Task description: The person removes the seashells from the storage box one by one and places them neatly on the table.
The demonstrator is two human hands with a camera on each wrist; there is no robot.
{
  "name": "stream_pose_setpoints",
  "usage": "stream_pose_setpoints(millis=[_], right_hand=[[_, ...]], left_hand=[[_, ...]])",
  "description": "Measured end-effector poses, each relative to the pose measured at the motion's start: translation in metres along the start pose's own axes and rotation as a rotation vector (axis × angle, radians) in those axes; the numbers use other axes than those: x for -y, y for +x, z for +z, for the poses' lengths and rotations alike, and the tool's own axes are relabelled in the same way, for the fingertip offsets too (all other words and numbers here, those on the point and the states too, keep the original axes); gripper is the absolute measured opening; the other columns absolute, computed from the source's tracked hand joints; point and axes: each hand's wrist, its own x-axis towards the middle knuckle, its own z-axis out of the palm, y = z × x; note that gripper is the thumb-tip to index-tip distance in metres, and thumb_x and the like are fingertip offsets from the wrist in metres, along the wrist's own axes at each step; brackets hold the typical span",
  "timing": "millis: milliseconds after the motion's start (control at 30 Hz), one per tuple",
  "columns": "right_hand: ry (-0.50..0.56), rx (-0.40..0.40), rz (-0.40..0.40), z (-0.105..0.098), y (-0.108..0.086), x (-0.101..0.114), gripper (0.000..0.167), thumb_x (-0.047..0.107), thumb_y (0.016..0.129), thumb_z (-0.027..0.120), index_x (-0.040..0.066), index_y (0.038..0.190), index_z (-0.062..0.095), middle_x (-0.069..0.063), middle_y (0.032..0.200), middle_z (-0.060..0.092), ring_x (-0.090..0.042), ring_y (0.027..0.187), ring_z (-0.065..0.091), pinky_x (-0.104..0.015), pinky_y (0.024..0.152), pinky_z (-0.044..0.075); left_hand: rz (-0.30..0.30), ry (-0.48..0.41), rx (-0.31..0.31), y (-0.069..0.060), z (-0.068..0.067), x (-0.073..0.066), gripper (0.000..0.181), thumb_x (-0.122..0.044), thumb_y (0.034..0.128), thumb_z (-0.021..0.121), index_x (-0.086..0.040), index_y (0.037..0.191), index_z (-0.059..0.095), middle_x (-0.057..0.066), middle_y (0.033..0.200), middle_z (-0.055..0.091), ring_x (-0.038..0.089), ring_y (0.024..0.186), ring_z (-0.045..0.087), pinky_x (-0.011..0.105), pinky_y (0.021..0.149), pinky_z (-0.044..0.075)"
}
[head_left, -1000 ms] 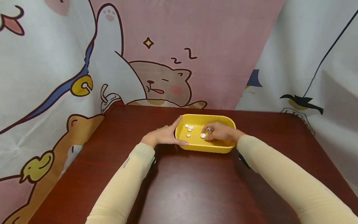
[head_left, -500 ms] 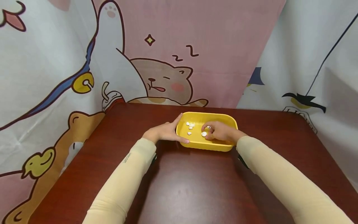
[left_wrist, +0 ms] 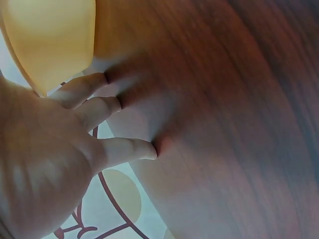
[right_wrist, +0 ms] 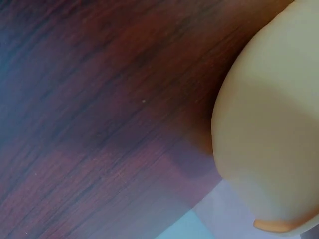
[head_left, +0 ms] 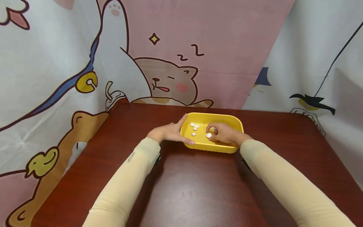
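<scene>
Pinching now, by the look of it, a small round white disc point(head_left: 209, 135) in the right hand point(head_left: 224, 133), inside the oblong yellow plastic tray point(head_left: 210, 147), stretched left to right. Likely to matter: leftward from that grip to the small white lumps point(head_left: 195, 129), nearer the left hand point(head_left: 172, 132), spread wide against the tray's end.

Beneath the left hand point(head_left: 169, 132) and right hand point(head_left: 225, 134) spreads a dark reddish-brown wood-grain table point(head_left: 85, 176). Beyond them stands a pink backdrop point(head_left: 224, 47) printed with a sleeping cat point(head_left: 170, 83). Left of the left hand, white fabric point(head_left: 59, 41) shows a golden bell point(head_left: 83, 83) and a yellow duck point(head_left: 42, 163); right of the right hand, white cloth point(head_left: 309, 53) shows a black bird point(head_left: 314, 101). Nearer than both hands, pale light point(head_left: 175, 195) gleams on the table.
</scene>
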Motion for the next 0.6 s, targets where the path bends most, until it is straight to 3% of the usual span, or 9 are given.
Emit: stream_pose_setpoints(millis=[600], right_hand=[[-0.087, -0.004, -0.023, -0.0011, 0.0019, 0.0003, 0.026, 0.021, 0.096, 0.08, 0.014, 0.116, 0.065, -0.005, 0.085, 0.062, -0.019, 0.08, 0.055, -0.032, 0.075, 0.044]], left_hand=[[-0.01, 0.001, 0.009, 0.0003, -0.0003, -0.0001, 0.142, -0.086, 0.0692, 0.078, -0.046, 0.167, -0.018, 0.024, 0.165, 0.043, 0.036, 0.145, 0.053, 0.055, 0.122, 0.042]])
